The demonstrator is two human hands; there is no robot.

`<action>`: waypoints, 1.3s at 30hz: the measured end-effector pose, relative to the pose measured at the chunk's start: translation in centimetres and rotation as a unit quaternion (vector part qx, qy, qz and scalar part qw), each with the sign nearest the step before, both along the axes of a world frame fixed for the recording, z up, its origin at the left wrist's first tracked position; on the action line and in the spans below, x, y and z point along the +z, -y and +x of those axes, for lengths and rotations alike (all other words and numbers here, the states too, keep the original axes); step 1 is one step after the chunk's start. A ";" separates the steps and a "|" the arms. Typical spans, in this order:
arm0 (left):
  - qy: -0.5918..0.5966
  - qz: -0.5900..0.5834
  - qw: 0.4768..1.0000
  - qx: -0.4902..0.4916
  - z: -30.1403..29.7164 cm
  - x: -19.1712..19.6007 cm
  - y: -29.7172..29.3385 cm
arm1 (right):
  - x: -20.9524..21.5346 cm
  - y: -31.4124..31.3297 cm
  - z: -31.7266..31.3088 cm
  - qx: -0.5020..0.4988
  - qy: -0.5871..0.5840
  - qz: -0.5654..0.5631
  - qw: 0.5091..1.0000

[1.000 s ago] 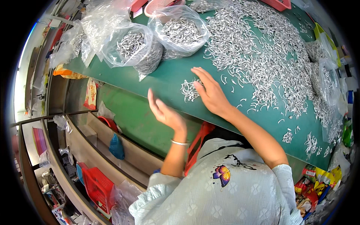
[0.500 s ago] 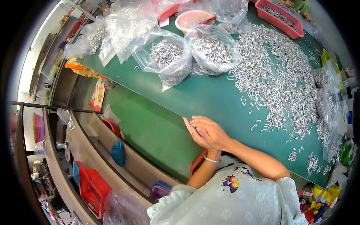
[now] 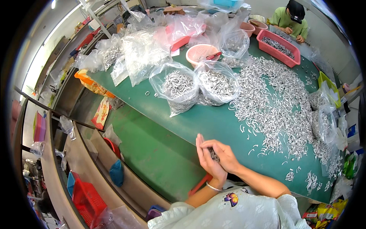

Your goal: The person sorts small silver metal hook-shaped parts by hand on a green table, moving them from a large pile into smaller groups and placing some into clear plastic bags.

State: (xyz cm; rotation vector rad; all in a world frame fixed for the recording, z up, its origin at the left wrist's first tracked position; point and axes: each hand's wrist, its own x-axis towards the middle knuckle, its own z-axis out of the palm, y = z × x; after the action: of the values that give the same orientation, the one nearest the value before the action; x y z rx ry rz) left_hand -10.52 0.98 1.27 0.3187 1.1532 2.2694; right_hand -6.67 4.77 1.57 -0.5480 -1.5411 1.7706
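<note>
My left hand is held palm-up just over the near edge of the green table, cupping a small bunch of silver metal hooks. My right hand lies across it, its fingers pressed onto the same hooks. A wide loose heap of the same metal hooks covers the table to the right of my hands. Two clear bags of hooks stand beyond my hands, toward the table's middle.
More clear plastic bags crowd the far left. A pink colander bowl and a pink tray of parts stand at the back, where another person sits. A lower green shelf and red bins lie at my left.
My right hand left the heap on the table and came back to my left palm with hooks. Both hands now meet at the near edge, and the view has tilted up.
</note>
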 end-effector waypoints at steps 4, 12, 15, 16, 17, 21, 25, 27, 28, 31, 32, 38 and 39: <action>-0.084 0.038 0.989 -0.118 -2.5 7.3 -6.5 | 5.9 -5.6 -1.0 -0.110 -0.035 0.096 0.989; -0.141 0.025 0.987 -0.068 -8.2 7.0 -20.5 | 11.5 -16.5 -1.8 -0.083 0.038 0.093 0.991; -0.239 0.041 0.966 -0.087 -7.5 7.3 -17.5 | 10.3 -15.7 4.4 -0.058 0.111 0.138 0.982; -0.286 0.041 0.956 -0.050 -6.8 8.2 -15.3 | 10.2 -14.5 6.7 -0.056 0.160 0.150 0.974; -0.318 0.076 0.945 -0.027 -5.9 8.2 -13.5 | 9.8 -12.8 9.1 -0.052 0.208 0.163 0.963; -0.564 0.011 0.770 -0.299 -2.3 4.0 -7.3 | 4.4 -6.0 17.8 -0.082 0.446 0.309 0.836; -0.724 -0.090 0.558 -0.395 1.7 -1.1 -5.5 | -0.5 -1.5 19.3 -0.161 0.534 0.315 0.768; -0.767 -0.070 0.502 -0.394 2.6 -2.9 -6.2 | -2.4 -1.8 20.3 -0.185 0.520 0.369 0.748; -0.790 -0.063 0.480 -0.377 2.9 -3.5 -7.1 | -3.0 -2.3 20.8 -0.185 0.503 0.344 0.771; -0.820 -0.032 0.453 -0.348 3.7 -3.1 -10.5 | -3.1 -5.1 21.8 -0.231 0.471 0.319 0.789; -0.816 -0.018 0.457 -0.353 4.1 -2.6 -11.8 | -2.1 -5.9 21.3 -0.273 0.473 0.340 0.765; -0.808 0.018 0.436 -0.395 5.3 -2.4 -15.2 | -2.9 -8.6 19.7 -0.309 0.515 0.368 0.710; -0.805 0.028 0.438 -0.399 5.0 -2.4 -14.7 | -2.8 -8.1 19.7 -0.296 0.497 0.363 0.730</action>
State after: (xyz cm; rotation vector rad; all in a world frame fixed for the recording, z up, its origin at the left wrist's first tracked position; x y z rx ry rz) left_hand -5.52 15.66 -1.09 2.6861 1.0158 0.5123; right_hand 13.06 12.85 -1.26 -1.4828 -2.1845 0.1978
